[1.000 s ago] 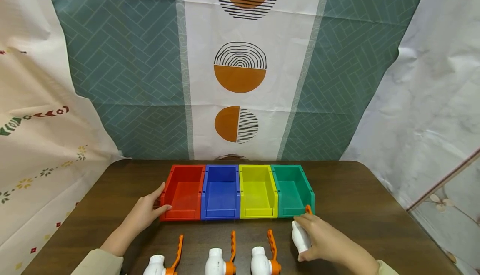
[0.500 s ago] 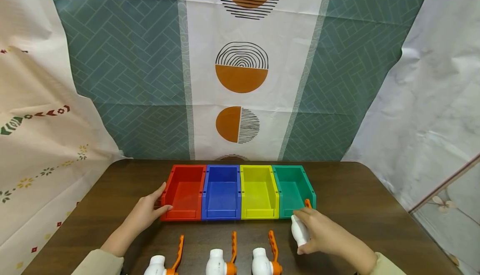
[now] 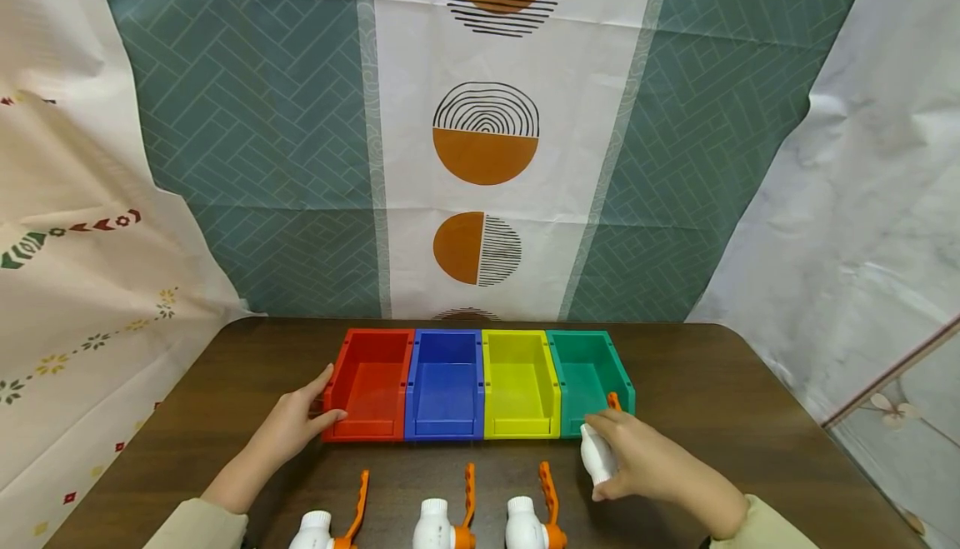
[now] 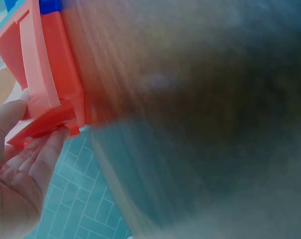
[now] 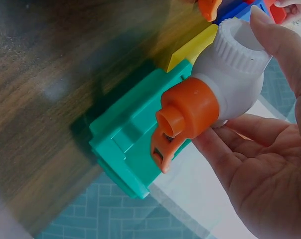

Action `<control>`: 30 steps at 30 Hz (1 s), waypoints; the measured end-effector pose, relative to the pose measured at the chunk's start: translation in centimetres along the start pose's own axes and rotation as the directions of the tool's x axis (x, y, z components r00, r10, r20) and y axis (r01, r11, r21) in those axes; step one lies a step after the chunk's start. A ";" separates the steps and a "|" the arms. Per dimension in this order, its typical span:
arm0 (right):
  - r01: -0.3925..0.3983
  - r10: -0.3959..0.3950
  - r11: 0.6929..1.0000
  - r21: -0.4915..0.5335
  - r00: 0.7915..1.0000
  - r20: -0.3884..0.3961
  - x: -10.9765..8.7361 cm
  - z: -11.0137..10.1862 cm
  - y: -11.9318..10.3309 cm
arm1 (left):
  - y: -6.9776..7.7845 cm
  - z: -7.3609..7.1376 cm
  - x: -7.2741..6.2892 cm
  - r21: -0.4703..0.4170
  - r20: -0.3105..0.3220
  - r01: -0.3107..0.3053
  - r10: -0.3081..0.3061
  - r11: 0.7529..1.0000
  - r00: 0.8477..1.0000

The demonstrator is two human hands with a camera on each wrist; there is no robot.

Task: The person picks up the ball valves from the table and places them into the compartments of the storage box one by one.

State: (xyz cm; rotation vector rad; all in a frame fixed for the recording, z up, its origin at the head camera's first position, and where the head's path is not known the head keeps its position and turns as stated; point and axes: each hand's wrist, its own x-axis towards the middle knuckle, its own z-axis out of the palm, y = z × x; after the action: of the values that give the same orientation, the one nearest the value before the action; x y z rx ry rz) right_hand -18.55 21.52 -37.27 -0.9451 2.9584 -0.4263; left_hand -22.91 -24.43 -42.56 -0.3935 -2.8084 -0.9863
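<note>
- One white ball valve [image 3: 597, 456], orange-handled, sits gripped in the right hand [image 3: 648, 463] near the green bin [image 3: 581, 374] in the head view; the left hand [image 3: 287, 428] pinches the red bin [image 3: 366, 430]. Three matching valves [image 3: 432, 526] lie on the table [image 3: 712, 407].
- Left wrist view: thumb and fingers clasp the red bin's side.
- Right wrist view: thumb on the valve's ribbed end, fingers behind.
</note>
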 end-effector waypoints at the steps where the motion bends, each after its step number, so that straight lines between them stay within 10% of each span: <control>1: -0.001 0.001 1.000 0.001 1.000 0.000 0.1 0.0 0.0 | 0.0 0.0 0.0 -0.003 0.001 0.000 0.000 1.000 1.000; 30: -0.028 0.028 0.999 0.020 1.000 0.006 1.5 -0.4 0.7 | 0.0 0.0 0.0 0.002 0.000 -0.022 0.022 1.000 1.000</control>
State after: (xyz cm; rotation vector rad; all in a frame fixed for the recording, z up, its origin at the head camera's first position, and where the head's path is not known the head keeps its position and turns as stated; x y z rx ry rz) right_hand -20.20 21.33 -36.98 -0.9008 2.9522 -0.4514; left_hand -22.90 -24.42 -42.56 -0.4237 -2.7980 -0.9793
